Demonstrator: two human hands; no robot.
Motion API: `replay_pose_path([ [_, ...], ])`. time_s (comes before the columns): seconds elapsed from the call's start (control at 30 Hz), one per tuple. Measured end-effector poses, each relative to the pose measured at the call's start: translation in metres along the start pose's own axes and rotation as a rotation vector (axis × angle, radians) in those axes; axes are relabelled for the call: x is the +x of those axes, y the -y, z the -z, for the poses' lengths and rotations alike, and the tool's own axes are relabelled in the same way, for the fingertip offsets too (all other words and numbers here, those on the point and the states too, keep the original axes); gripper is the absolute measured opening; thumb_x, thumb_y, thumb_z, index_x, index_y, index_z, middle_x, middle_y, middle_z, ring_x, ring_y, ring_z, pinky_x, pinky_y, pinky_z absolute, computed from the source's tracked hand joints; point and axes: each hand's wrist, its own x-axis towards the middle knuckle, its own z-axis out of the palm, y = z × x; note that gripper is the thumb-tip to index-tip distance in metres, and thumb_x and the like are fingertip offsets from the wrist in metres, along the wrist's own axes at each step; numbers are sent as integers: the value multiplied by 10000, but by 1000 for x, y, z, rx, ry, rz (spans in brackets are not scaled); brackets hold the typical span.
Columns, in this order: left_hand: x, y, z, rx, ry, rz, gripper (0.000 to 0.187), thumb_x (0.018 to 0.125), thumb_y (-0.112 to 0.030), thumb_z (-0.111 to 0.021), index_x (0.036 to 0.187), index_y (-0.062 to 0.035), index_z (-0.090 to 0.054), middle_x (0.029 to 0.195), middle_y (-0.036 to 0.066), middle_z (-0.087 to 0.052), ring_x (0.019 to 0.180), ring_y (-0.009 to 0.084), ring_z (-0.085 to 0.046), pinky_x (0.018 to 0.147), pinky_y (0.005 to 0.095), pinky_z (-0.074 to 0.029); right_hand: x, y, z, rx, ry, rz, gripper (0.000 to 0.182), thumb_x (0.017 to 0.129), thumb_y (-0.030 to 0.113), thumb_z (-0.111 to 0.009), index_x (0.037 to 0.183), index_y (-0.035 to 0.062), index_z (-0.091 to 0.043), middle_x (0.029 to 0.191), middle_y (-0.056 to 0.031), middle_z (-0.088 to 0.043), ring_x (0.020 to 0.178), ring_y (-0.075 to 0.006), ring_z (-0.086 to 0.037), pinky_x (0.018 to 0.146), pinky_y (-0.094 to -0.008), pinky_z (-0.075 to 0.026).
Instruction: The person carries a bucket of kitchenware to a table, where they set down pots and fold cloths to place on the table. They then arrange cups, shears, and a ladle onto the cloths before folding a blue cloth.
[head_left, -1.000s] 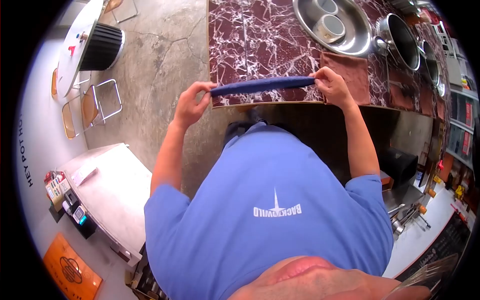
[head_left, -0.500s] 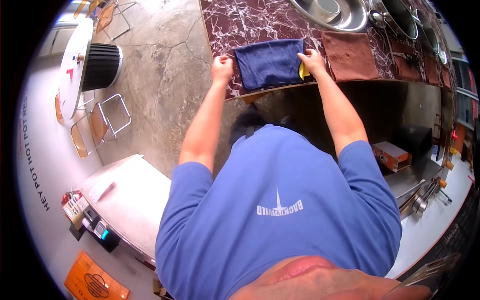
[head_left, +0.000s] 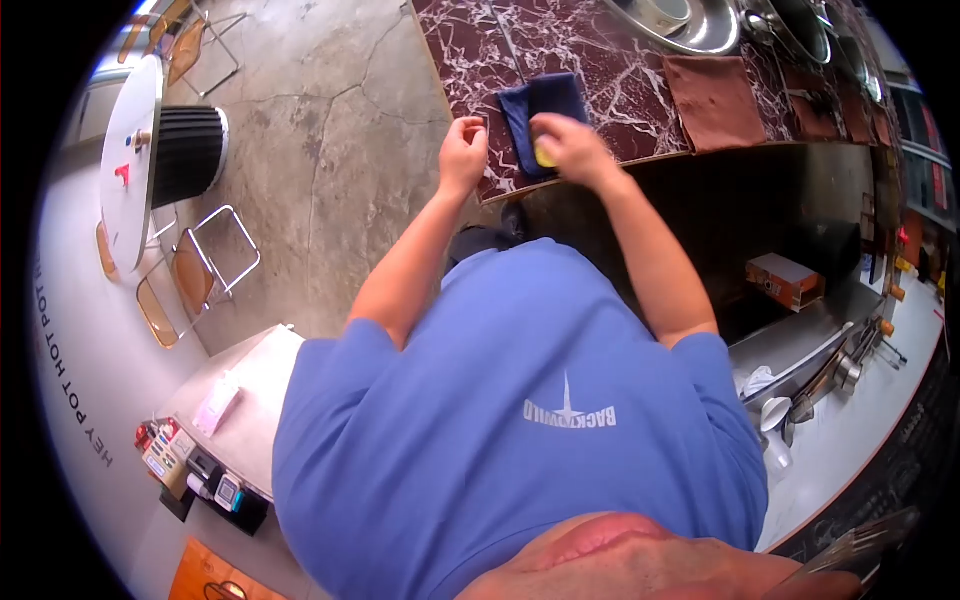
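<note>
A dark blue cloth (head_left: 558, 92) lies partly folded over on the dark red marbled tabletop (head_left: 620, 110), near its corner. My right hand (head_left: 572, 150), slightly blurred, is closed on the cloth's folded part. A small yellow patch (head_left: 545, 153) shows under its fingers. Just left of the cloth, at the table's edge, my left hand (head_left: 464, 157) is curled closed, with a small gap to the fabric and nothing visible in it. To the right, a brown cloth (head_left: 714, 102) lies flat on the same tabletop.
Metal pans (head_left: 715, 25) and more brown cloths (head_left: 812, 115) are farther right. A round white table (head_left: 125, 190) and folding chairs (head_left: 190, 275) stand at left. A white counter (head_left: 250, 390) is at lower left, an orange box (head_left: 785, 283) on the right.
My right hand has moved left with the right side of the blue cloth, which now covers a narrower area. My left hand is slightly farther right. The view has shifted a little.
</note>
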Motion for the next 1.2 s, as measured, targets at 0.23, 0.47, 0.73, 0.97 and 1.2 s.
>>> replay_pose_path([
  [0.23, 41, -25, -73, 595, 143, -792, 403, 793, -233, -653, 1160, -78, -591, 1162, 157, -600, 1107, 328, -555, 941, 415, -447, -136, -27, -34, -105, -151, -167, 279, 813, 109, -580, 1066, 4, -631, 1052, -203, -647, 969, -360, -626, 854, -405, -509],
  [0.47, 96, -30, -83, 1113, 148, -495, 468, 771, -433, -687, 1030, -57, -585, 1095, 146, -561, 1063, 344, -538, 860, 471, -481, -419, -95, -116, 120, -777, -1188, 341, 828, 207, -654, 1126, 41, -645, 1057, -136, -688, 979, -232, -662, 853, -344, -514],
  [0.73, 95, -25, -62, 1010, 293, -680, 345, 808, -348, -677, 986, -60, -606, 1036, 145, -581, 1052, 354, -543, 865, 450, -476, -598, -55, -414, 842, -939, -2015, 182, 819, 174, -608, 718, 34, -663, 709, -93, -636, 623, -227, -611, 569, -388, -493],
  [0.97, 97, 35, -98, 222, 232, -165, 438, 776, -289, -733, 1015, 42, -574, 978, 219, -651, 874, 334, -642, 795, 411, -491, -513, 57, -524, 728, -625, -1435, 166, 784, 177, -582, 694, 57, -651, 670, -91, -619, 575, -241, -586, 536, -392, -459],
  [1.2, 77, -2, -81, -210, 481, 391, 283, 808, -45, -604, 1080, -51, -527, 884, 69, -599, 656, 171, -591, 443, 282, -455, -427, 68, -457, 480, -834, -1291, 161, 758, 145, -529, 649, 74, -624, 594, -98, -581, 481, -229, -532, 442, -390, -403],
])
